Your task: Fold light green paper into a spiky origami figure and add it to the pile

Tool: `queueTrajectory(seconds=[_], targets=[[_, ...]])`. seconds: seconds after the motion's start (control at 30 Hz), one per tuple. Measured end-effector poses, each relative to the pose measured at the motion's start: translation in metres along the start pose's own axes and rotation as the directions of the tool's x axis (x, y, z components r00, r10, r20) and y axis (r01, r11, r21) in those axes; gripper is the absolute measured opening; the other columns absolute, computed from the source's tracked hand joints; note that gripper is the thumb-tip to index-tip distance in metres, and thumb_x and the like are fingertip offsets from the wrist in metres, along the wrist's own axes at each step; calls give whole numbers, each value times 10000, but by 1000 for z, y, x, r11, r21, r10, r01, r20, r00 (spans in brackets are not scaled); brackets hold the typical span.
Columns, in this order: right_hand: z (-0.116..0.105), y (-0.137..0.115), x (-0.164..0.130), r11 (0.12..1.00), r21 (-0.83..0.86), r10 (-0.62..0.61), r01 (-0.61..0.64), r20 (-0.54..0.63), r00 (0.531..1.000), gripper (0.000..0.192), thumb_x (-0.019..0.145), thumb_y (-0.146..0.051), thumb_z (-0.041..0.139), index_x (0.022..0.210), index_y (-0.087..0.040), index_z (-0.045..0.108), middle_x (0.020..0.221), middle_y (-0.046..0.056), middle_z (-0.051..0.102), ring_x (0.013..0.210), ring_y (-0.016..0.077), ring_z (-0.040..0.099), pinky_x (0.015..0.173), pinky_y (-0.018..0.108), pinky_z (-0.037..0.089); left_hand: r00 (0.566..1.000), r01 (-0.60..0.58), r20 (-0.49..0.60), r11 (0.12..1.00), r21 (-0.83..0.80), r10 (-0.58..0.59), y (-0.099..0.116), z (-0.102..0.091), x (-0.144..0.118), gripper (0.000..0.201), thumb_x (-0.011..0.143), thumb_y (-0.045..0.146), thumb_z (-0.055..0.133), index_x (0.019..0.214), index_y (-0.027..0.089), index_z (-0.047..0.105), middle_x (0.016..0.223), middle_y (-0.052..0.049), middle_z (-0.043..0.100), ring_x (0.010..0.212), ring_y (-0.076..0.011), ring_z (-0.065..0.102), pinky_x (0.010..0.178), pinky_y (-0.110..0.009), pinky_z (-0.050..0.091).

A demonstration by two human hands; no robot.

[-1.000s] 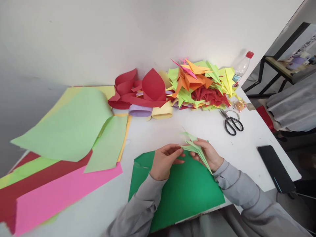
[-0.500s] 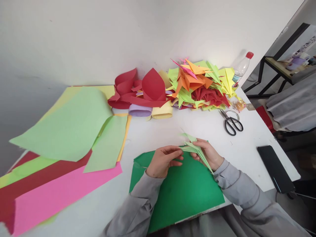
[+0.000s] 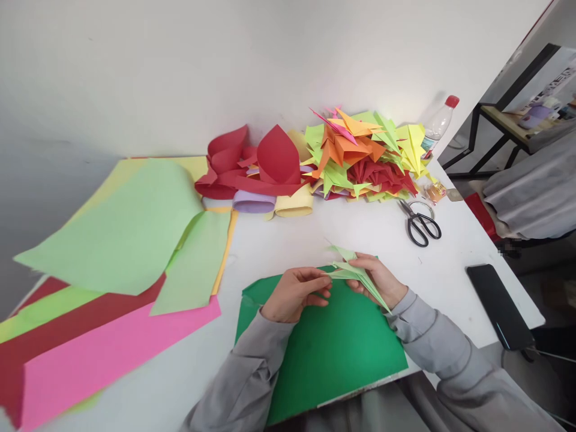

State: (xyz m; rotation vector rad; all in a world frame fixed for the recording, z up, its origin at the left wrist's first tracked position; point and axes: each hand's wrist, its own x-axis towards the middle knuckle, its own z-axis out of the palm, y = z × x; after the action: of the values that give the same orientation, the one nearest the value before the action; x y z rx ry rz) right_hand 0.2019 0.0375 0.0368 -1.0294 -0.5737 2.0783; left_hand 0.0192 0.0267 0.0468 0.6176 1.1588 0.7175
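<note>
A light green folded paper piece (image 3: pixel 360 273), with several pointed, layered flaps, is held above a dark green sheet (image 3: pixel 337 348). My right hand (image 3: pixel 379 279) is closed around its right side, thumb on top. On the left, my left hand (image 3: pixel 300 293) pinches the tip of a thin point of the same piece between thumb and forefinger, its other fingers curled. The exact grip at that tip is partly hidden by the fingers.
Scissors (image 3: pixel 421 225) lie by a tape roll at the right; a phone (image 3: pixel 499 307) is near the right edge. Folded paper shapes (image 3: pixel 355 147) are heaped by the wall beside a bottle (image 3: pixel 437 127). Red paper curls (image 3: pixel 278 157) and large coloured sheets (image 3: pixel 121 234) lie leftward.
Very little differs. Both hands keep hold of the light green paper piece, and my left hand has shifted slightly left; the whole view has drifted a little.
</note>
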Motion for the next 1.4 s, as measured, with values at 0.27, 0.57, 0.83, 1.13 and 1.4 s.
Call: queueTrajectory(seconds=[0.27,0.57,0.83,1.13,1.4], targets=[[-4,-2,-1,999,-39,21,-18,80,997,218,693,-237,670,863,-109,625,673,29,662,385,54,482,325,143,300,994,55,90,997,54,-59,1,-3,0,401,364,378,913,587,125,697,520,-12,653,441,-101,584,398,-188,525],[-2,-5,-3,997,-59,46,-41,91,995,177,676,-239,671,797,-126,607,651,20,658,369,46,441,310,145,280,989,53,138,997,64,-61,1,-3,-2,352,402,353,904,546,133,671,516,-16,639,424,-100,570,391,-196,517],[-3,-5,-3,997,-45,60,-55,99,993,187,677,-235,671,817,-119,625,714,53,701,368,42,444,310,140,283,983,72,162,995,74,-83,3,-4,-2,333,426,340,893,531,126,660,501,-22,630,407,-102,564,399,-208,518],[-2,-4,-3,997,-46,68,-63,109,992,196,668,-234,675,819,-117,629,712,53,707,363,42,446,306,139,280,977,73,189,989,131,-97,6,-6,-4,315,446,345,879,550,121,683,518,-34,643,417,-116,580,406,-215,515],[-3,-4,-3,997,-48,61,-56,113,992,183,675,-230,674,809,-119,618,672,28,670,358,42,441,305,144,278,977,46,202,991,124,-70,5,-4,-4,343,455,372,880,565,129,664,532,-34,644,436,-125,587,422,-230,522]])
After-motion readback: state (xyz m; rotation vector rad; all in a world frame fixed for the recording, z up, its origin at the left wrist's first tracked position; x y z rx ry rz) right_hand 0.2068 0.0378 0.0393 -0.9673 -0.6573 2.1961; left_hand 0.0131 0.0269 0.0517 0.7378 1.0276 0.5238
